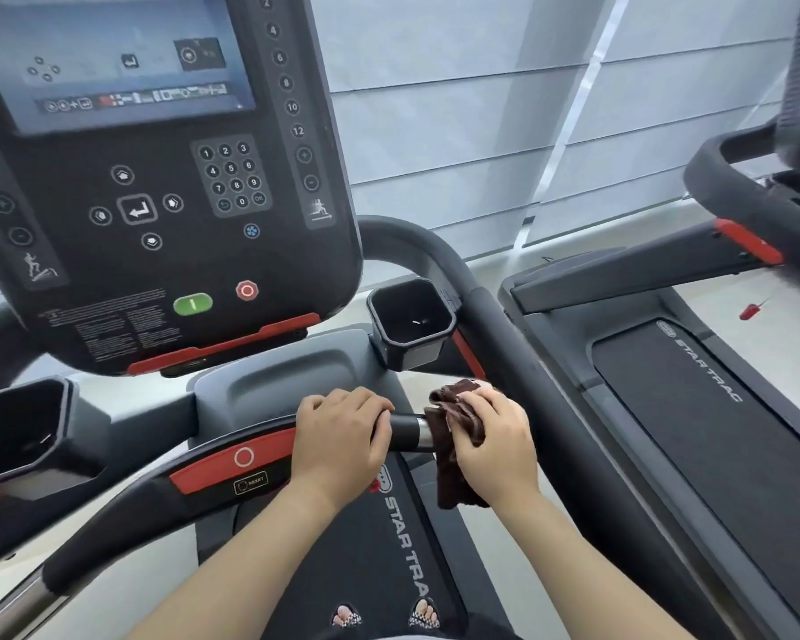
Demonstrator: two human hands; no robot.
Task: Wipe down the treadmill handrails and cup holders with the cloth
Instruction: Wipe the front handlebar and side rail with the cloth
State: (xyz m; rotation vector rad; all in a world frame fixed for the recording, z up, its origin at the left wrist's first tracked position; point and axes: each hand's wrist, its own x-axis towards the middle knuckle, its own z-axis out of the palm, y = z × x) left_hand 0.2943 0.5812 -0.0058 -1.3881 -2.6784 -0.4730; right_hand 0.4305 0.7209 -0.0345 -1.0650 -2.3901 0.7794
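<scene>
A black front handrail (405, 431) runs across the treadmill below the console. My left hand (340, 438) is wrapped around it, just right of its red stop strip (236, 461). My right hand (490, 443) presses a dark brown cloth (451, 459) around the bar's metal section, and the cloth's tail hangs down below. A square black cup holder (409, 323) sits above and behind the cloth. A second cup holder (24, 431) is at the left. The thick right side handrail (504, 334) curves past my right hand.
The console (158, 177), with its screen, keypad and green and red buttons, looms above the bar. A neighbouring treadmill (693, 376) stands to the right. The running belt (389, 547) and my sandalled feet are below. Window blinds fill the background.
</scene>
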